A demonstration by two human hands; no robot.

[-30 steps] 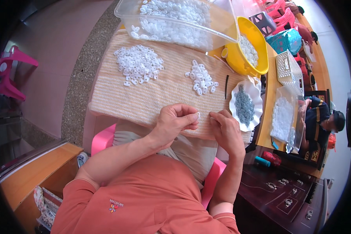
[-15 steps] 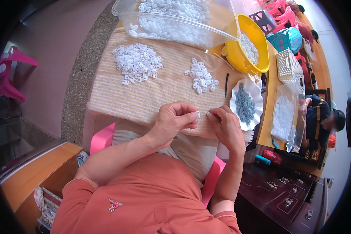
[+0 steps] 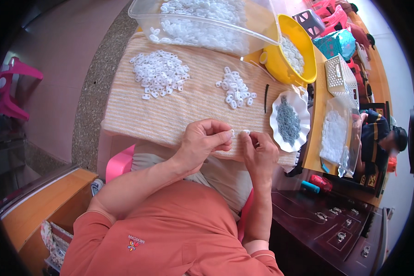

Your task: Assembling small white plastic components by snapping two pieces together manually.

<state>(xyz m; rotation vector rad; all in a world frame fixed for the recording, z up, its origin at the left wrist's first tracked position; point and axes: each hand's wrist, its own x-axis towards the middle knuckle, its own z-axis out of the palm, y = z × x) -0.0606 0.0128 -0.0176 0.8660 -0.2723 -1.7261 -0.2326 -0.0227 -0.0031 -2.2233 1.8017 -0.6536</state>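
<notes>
"What have those hands got?"

"The left hand has its thumb and finger squeezed on a small white piece. The right hand looks like it's pinching a white bit too, right at the tips. They're both up over the striped cloth, near its close edge."

"Do the two touch?"

"No, there's a little gap between them. So I'd guess this one isn't finished. They're too tiny for me to tell more."

"What's on the table past the hands?"

"By the right hand there's a wavy white dish full of grey bits. A thin black stick lies near it. A small heap of white pieces is in the middle, and a big heap is off to the left. Maybe one heap is the done ones, but I can't tell which."

"Is there lots left?"

"Lots, I think! Behind the heaps is a big clear box with so many white pieces in it. Next to it, a yellow tub has more white things."

"And way over there?"

"Another clear box with white stuff in it, and a person in a dark top beside it."
</notes>
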